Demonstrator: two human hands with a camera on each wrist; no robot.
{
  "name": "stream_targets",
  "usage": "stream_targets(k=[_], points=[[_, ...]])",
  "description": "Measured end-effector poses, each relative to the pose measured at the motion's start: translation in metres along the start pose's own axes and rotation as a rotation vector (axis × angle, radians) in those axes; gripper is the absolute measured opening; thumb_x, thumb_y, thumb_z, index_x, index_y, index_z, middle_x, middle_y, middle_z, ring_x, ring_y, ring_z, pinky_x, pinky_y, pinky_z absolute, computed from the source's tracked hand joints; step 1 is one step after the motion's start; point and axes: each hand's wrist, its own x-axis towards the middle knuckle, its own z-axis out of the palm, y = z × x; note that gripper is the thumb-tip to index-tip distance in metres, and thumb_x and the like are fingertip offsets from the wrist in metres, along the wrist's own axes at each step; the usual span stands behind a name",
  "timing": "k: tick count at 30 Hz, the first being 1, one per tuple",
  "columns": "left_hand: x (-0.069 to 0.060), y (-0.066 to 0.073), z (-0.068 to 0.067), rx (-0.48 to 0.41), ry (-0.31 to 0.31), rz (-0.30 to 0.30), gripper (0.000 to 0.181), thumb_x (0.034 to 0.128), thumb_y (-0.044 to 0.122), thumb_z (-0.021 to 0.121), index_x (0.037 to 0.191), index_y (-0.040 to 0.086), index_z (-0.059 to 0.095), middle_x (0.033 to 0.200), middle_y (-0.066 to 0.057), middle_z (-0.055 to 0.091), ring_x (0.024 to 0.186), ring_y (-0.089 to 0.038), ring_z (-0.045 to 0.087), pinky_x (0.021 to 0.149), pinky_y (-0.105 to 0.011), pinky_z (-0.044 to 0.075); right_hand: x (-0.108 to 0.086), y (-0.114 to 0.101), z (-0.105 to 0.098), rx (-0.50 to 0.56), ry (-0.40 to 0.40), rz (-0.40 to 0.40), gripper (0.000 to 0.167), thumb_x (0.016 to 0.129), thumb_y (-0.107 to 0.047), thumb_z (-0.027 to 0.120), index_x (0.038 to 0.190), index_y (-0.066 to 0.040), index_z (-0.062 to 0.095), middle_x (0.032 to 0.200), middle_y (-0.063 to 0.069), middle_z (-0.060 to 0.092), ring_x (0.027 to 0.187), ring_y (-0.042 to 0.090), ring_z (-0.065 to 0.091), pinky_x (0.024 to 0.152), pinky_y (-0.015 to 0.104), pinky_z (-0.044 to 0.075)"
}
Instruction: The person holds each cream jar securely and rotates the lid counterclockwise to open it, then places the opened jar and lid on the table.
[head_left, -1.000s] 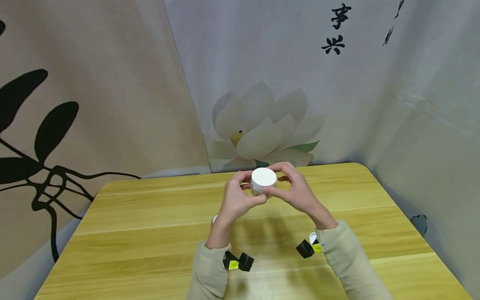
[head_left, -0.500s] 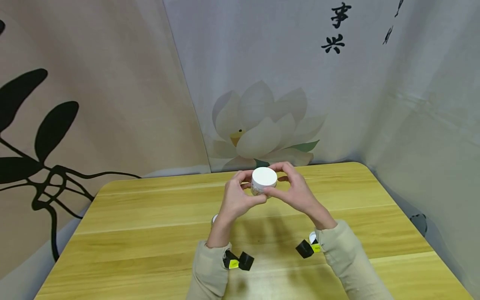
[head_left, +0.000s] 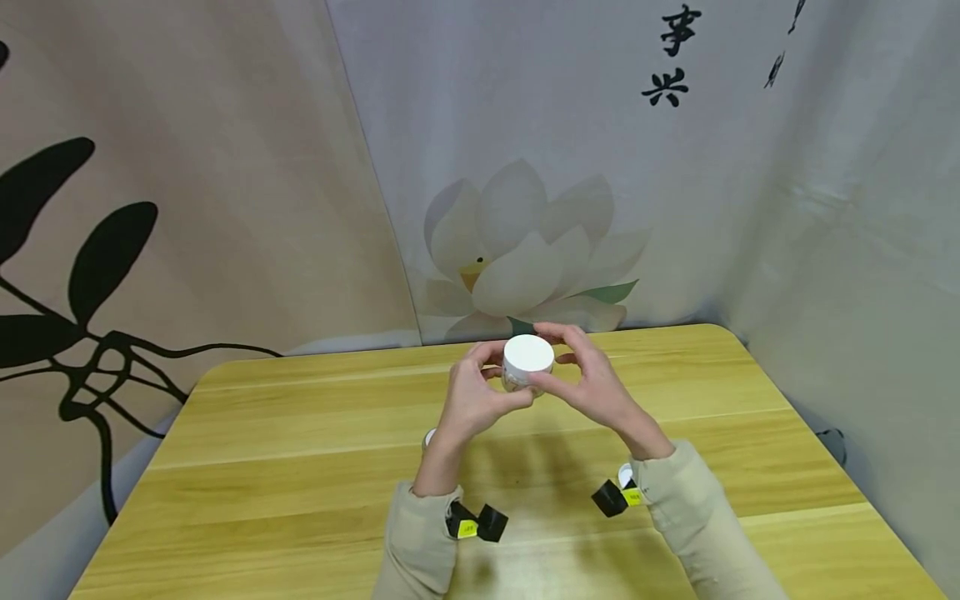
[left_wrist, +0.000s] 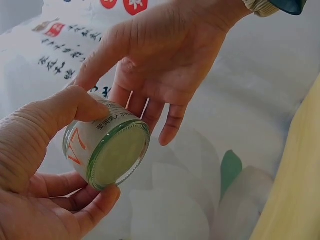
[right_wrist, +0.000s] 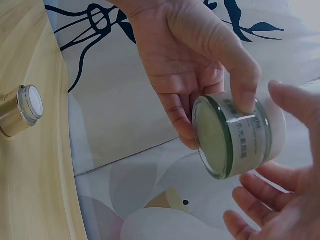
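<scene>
A small glass cream jar (head_left: 528, 358) with a white lid is held up above the wooden table. My left hand (head_left: 474, 398) grips its body, with the thumb over the printed label in the left wrist view. The greenish base of the jar (left_wrist: 119, 154) faces the left wrist camera. Around the lid, my right hand (head_left: 588, 379) has its fingers spread and loosely bent. In the right wrist view, a gap shows between its thumb (right_wrist: 290, 100) and the lid (right_wrist: 276, 127). Whether its other fingertips touch the lid is hard to tell.
A gold jar (right_wrist: 19, 112) with a pale top stands on the table (right_wrist: 35, 190). Another white round top (head_left: 626, 475) shows beside the right sleeve, partly hidden. Printed curtains (head_left: 525, 125) hang behind the table. Black wrist cameras (head_left: 491, 523) sit at both cuffs.
My right index finger has lifted slightly away from the lid's edge. The left hand and the jar stay almost still.
</scene>
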Motion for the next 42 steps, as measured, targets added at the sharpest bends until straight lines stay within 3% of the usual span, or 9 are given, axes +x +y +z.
stream_targets(k=[7,16,23,26,33,42], points=[[0.001,0.001,0.0,0.003,0.004,-0.005,0.048,0.0652,0.0,0.077,0.11,-0.004,0.062,0.105,-0.015,0.056,0.094,-0.027,0.054,0.081,-0.044,0.049,0.003,0.0,0.0,0.015,0.048,0.039,0.038,0.078,-0.008,0.075,0.111,-0.004,0.057,0.114,0.008,0.054,0.107,0.02,0.047,0.086,0.046,0.043],[0.002,0.002,0.0,0.032,0.002,-0.017,0.05,0.066,-0.002,0.077,0.113,-0.006,0.06,0.107,-0.018,0.056,0.095,-0.03,0.054,0.081,-0.045,0.049,0.001,0.003,-0.003,0.006,-0.007,-0.034,0.045,0.085,-0.006,0.066,0.128,-0.003,0.055,0.123,0.012,0.052,0.108,0.022,0.048,0.084,0.04,0.045],[-0.002,0.033,-0.002,0.017,-0.008,-0.026,0.045,0.0655,-0.008,0.073,0.108,-0.013,0.059,0.104,-0.023,0.056,0.092,-0.034,0.054,0.08,-0.046,0.049,0.002,0.002,0.001,-0.005,0.021,0.035,0.041,0.08,-0.011,0.073,0.118,-0.006,0.059,0.118,0.007,0.054,0.11,0.02,0.046,0.086,0.044,0.043],[-0.003,0.038,-0.003,0.019,-0.004,-0.026,0.044,0.0654,-0.008,0.072,0.107,-0.014,0.059,0.103,-0.023,0.056,0.092,-0.033,0.054,0.08,-0.045,0.05,0.002,0.001,0.002,-0.005,0.034,0.04,0.038,0.079,-0.01,0.074,0.115,-0.006,0.061,0.117,0.007,0.055,0.11,0.019,0.046,0.086,0.045,0.043],[0.001,0.004,0.0,0.026,0.0,-0.031,0.05,0.0642,-0.006,0.076,0.112,-0.01,0.059,0.106,-0.02,0.057,0.094,-0.031,0.054,0.079,-0.043,0.05,0.002,-0.001,0.003,0.015,0.056,0.036,0.041,0.079,-0.007,0.073,0.117,-0.004,0.06,0.116,0.008,0.055,0.106,0.019,0.048,0.086,0.046,0.045],[0.0,0.001,-0.002,0.036,0.005,-0.015,0.048,0.0651,0.002,0.078,0.11,-0.004,0.062,0.104,-0.014,0.057,0.092,-0.024,0.054,0.078,-0.038,0.05,0.003,-0.004,0.003,0.032,0.082,0.0,0.042,0.079,0.0,0.071,0.119,0.0,0.058,0.115,0.011,0.056,0.104,0.019,0.049,0.085,0.05,0.046]])
